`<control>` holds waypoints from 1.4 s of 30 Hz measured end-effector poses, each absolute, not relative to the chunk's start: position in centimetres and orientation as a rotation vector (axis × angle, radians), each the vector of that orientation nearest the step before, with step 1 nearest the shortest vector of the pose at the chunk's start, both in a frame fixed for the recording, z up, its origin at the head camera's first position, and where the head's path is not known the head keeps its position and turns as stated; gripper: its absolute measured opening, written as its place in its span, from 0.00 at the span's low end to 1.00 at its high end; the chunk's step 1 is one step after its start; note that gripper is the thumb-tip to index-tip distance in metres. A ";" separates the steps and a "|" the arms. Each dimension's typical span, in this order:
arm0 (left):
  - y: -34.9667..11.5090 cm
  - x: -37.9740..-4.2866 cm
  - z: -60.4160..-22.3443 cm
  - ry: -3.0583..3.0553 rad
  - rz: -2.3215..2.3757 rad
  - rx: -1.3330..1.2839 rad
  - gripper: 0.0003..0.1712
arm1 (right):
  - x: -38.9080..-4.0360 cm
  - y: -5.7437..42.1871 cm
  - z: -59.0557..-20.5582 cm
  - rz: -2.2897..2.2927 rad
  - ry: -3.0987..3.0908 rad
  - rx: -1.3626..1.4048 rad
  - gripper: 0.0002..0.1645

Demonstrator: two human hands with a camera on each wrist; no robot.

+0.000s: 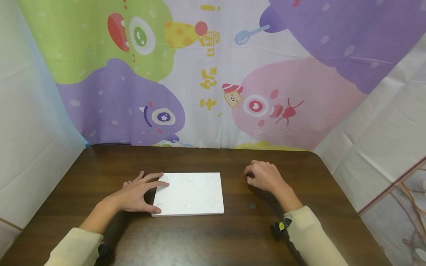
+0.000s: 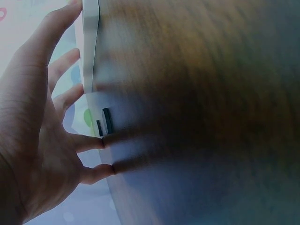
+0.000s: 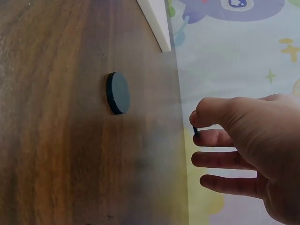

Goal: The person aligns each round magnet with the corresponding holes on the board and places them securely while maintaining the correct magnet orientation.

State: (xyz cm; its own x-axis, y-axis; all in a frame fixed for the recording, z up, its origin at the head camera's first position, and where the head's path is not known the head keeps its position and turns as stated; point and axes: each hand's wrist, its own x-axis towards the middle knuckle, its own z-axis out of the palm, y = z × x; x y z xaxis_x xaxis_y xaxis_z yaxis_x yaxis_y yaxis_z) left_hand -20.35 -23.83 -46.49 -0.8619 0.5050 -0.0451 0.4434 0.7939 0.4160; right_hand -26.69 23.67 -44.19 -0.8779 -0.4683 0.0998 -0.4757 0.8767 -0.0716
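A white rectangular board (image 1: 203, 192) with shallow round recesses lies on the brown table. Spread across its left end is my left hand (image 1: 138, 194); the thumb touches the near corner and the fingertips the far left part. To the right of the board, my right hand (image 1: 266, 176) pinches a small dark disc (image 3: 195, 131) between thumb and index finger, just above the table; only its edge shows. Below that hand lies another dark disc (image 1: 253, 205), and a further one (image 1: 275, 199) sits partly hidden by the wrist.
Near the left fingertips, the left wrist view shows two dark discs (image 2: 107, 121), which I cannot make out in the head view. A cartoon-printed curtain (image 1: 206, 122) hangs behind the table (image 1: 199, 240). White cloth (image 1: 376, 147) flanks the right side.
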 end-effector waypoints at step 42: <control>-23.8 -20.5 -46.7 2.835 0.588 0.762 0.52 | -26.9 20.7 -44.4 0.169 -2.978 0.793 0.08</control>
State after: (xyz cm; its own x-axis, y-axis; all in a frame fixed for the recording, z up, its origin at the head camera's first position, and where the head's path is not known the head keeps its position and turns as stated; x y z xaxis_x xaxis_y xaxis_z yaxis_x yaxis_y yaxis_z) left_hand -20.46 -23.76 -46.66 -0.8601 0.5085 -0.0400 0.4506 0.7942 0.4076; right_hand -26.87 20.71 -44.39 -0.8664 -0.4927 0.0817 -0.4987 0.8619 -0.0914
